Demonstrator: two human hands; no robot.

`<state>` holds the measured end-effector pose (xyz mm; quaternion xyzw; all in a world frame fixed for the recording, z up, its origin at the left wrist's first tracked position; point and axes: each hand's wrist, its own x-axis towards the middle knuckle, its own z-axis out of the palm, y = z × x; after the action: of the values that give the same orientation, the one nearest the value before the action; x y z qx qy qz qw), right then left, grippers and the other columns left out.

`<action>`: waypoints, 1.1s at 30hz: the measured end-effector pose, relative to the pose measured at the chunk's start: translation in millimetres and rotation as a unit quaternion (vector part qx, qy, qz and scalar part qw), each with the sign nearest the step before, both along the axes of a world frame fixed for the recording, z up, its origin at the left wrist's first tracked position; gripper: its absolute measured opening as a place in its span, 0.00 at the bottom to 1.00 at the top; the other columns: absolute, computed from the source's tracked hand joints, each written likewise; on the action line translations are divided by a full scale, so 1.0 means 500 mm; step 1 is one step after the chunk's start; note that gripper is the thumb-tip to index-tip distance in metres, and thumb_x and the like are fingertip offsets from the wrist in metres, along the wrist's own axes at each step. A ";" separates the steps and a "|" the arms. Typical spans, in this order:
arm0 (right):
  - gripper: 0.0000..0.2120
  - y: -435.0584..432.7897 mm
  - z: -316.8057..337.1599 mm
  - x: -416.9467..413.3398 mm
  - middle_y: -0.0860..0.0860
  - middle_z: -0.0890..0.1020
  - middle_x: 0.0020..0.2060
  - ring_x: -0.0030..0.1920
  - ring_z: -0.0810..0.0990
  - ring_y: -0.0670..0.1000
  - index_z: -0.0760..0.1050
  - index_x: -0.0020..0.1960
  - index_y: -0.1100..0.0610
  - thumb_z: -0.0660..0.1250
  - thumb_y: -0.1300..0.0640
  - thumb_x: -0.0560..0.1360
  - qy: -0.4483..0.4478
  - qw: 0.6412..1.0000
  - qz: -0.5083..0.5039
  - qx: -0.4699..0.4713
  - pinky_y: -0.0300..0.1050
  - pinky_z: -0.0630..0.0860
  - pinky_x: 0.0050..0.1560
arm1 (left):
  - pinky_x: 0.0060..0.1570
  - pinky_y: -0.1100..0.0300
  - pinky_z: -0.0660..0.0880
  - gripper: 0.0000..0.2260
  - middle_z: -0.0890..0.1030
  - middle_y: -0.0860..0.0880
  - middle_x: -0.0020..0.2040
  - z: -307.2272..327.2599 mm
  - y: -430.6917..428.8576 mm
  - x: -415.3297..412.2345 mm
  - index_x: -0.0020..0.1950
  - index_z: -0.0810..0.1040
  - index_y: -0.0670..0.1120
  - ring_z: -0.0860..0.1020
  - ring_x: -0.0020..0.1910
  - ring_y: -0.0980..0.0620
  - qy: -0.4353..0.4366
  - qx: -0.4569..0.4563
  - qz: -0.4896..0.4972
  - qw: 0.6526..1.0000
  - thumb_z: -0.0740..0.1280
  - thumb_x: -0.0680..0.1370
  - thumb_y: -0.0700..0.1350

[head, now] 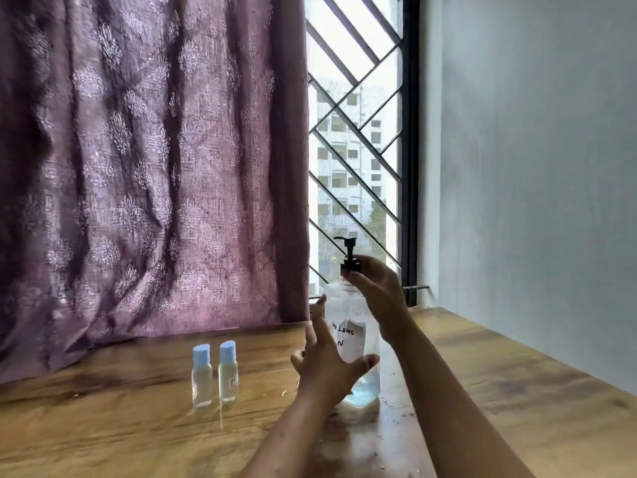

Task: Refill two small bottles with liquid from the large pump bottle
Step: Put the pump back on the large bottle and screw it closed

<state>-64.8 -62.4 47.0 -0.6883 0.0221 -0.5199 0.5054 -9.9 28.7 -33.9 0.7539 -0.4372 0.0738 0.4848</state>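
The large clear pump bottle [355, 343] stands on the wooden table [499, 384], with a white handwritten label and a little bluish liquid at its bottom. My right hand [377, 288] is closed around the black pump collar [350, 266] at the neck. My left hand [327, 360] is beside the bottle's lower body with fingers spread, thumb at its front; contact is unclear. Two small clear bottles, one [201, 376] left of the other [228, 372], stand upright side by side with light blue caps on, to the left of the large bottle.
A purple patterned curtain [148, 167] hangs behind the table's far edge. A window with a black diagonal grille [355, 150] is behind the pump bottle. A pale wall [534, 167] borders the table on the right.
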 end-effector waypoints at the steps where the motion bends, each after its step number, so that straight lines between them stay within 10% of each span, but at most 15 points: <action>1: 0.10 -0.002 -0.001 0.001 0.50 0.83 0.44 0.45 0.82 0.47 0.76 0.47 0.51 0.72 0.61 0.70 0.001 1.000 -0.026 0.001 0.41 0.78 0.47 | 0.64 0.45 0.56 0.51 0.52 0.52 0.77 0.001 0.000 -0.001 0.68 0.33 0.65 0.60 0.73 0.49 -0.004 0.002 0.000 1.000 0.71 0.64 0.65; 7: 0.24 0.003 -0.001 0.002 0.47 0.75 0.48 0.47 0.75 0.48 0.69 0.56 0.54 0.76 0.51 0.66 0.052 0.993 -0.099 -0.026 0.40 0.74 0.44 | 0.65 0.45 0.56 0.52 0.54 0.52 0.77 0.002 0.003 -0.004 0.70 0.33 0.64 0.62 0.72 0.49 -0.008 0.000 0.005 1.000 0.72 0.64 0.63; 12: 0.08 0.009 0.010 -0.008 0.56 0.81 0.52 0.44 0.79 0.40 0.76 0.50 0.50 0.60 0.60 0.79 0.045 0.999 0.011 -0.018 0.28 0.72 0.43 | 0.62 0.47 0.57 0.52 0.50 0.54 0.77 0.000 0.006 -0.001 0.68 0.32 0.65 0.59 0.73 0.52 -0.012 -0.007 -0.001 1.000 0.72 0.64 0.63; 17: 0.08 -0.007 0.002 -0.002 0.47 0.83 0.40 0.42 0.82 0.46 0.76 0.44 0.49 0.74 0.56 0.69 0.007 0.998 -0.064 -0.019 0.46 0.78 0.48 | 0.61 0.48 0.56 0.51 0.50 0.53 0.77 0.002 0.005 -0.005 0.68 0.32 0.65 0.60 0.74 0.51 -0.015 0.000 0.000 1.000 0.72 0.64 0.63; 33: 0.08 0.000 -0.002 0.011 0.49 0.83 0.42 0.46 0.81 0.49 0.79 0.48 0.55 0.71 0.53 0.72 0.035 0.990 -0.123 -0.064 0.49 0.77 0.52 | 0.63 0.48 0.55 0.51 0.52 0.55 0.77 0.004 0.006 -0.005 0.70 0.34 0.63 0.62 0.73 0.52 -0.006 -0.002 0.003 1.000 0.73 0.64 0.62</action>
<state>-59.2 -62.2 45.7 -0.7290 0.0908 -0.5543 0.3912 -12.6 31.7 -32.1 0.7537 -0.4379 0.0805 0.4834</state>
